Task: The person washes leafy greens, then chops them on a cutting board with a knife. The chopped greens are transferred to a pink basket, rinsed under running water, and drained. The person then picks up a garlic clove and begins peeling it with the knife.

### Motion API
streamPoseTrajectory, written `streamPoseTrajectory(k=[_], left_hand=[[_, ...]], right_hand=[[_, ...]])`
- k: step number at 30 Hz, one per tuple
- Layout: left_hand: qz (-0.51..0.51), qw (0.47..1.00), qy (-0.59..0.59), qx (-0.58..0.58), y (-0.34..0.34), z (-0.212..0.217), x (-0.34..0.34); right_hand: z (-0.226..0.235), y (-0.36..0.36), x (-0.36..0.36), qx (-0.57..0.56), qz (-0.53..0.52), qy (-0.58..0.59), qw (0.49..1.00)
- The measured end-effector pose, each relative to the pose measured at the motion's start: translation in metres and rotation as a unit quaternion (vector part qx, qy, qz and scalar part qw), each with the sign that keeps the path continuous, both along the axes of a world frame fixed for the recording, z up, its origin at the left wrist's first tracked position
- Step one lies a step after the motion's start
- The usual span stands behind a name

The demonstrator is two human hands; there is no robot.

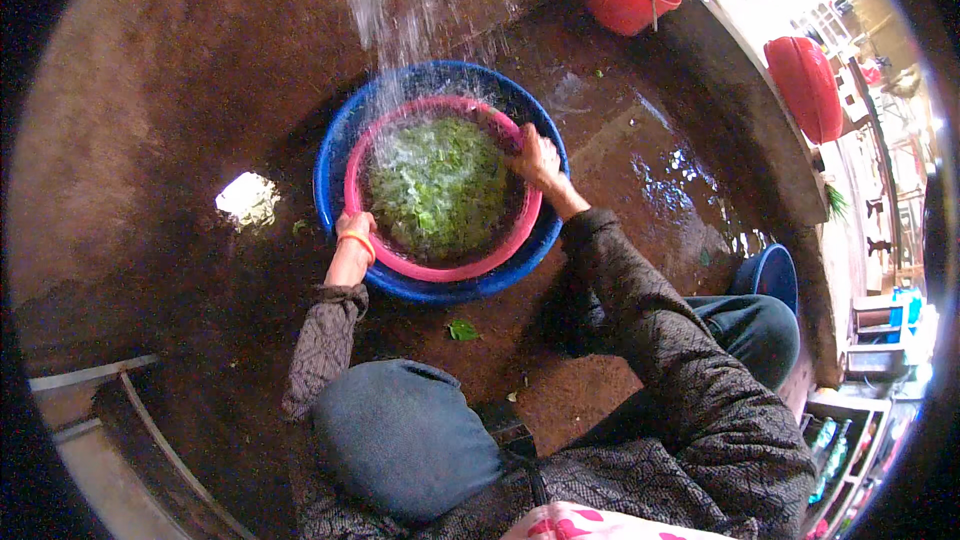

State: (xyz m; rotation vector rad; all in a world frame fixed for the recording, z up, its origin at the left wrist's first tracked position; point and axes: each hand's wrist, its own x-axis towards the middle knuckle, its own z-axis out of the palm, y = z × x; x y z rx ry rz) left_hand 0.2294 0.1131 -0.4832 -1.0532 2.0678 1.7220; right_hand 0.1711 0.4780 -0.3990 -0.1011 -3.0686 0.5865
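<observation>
A pink basin or colander (483,267), round and full of chopped-looking green leaves (440,180), sits inside a wider blue tub (430,292) on the floor. Water (395,10) pours from above onto the leaves and splashes white at their far left. My left hand (356,227), with an orange band at the wrist, grips the pink rim at its left near side. On the far right side of that rim, my right hand (538,160) is closed round the edge. The fingertips of both hands are partly hidden by the rim.
A red bucket (620,0) stands at the far right by a low ledge (760,70). A red tub (803,90) rests beyond it. Near my right knee is another blue basin (770,273). One loose green leaf (462,330) lies on the wet floor. A metal frame (95,373) stands at lower left.
</observation>
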Motion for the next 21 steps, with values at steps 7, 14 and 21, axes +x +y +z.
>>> streamPoseTrajectory(k=[7, 14, 21], left_hand=[[-0.015, 0.986, -0.015, 0.167, -0.028, 0.024, -0.014], [-0.137, 0.985, 0.092, 0.051, -0.039, 0.042, -0.077], [-0.025, 0.999, -0.045, 0.015, -0.013, -0.025, -0.032]], right_hand=[[0.047, 0.015, 0.012, -0.049, -0.089, 0.001, 0.995], [-0.031, -0.010, 0.080, -0.068, -0.109, -0.140, 0.982], [-0.019, -0.006, 0.006, 0.026, -0.085, -0.072, 0.993]])
